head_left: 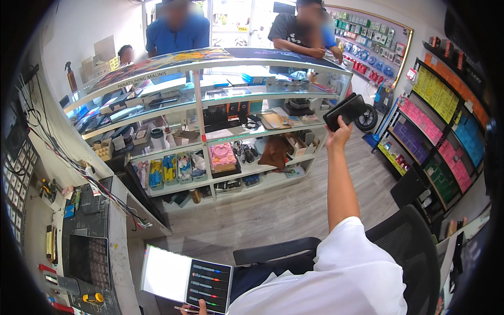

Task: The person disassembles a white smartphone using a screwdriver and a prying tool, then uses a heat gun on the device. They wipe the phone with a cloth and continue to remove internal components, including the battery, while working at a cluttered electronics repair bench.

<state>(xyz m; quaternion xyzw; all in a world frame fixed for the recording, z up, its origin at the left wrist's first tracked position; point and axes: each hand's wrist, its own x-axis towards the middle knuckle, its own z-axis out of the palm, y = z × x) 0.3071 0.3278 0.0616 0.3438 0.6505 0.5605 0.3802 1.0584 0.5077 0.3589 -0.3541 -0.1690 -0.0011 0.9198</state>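
My right hand is stretched out toward the counter, fingers closed on two overlapping black flat rectangular objects, which look like phones or cases. My left hand is at the lower edge, gripping an open white box by its bottom side. Several thin screwdrivers with coloured tips lie in the box's black lining. A slim light stick shows by the left fingers, too small to make out.
Beyond a glass display counter two people lean, with another person behind at left. A black chair is beside me. A cluttered workbench stands left, shelves of coloured packages right.
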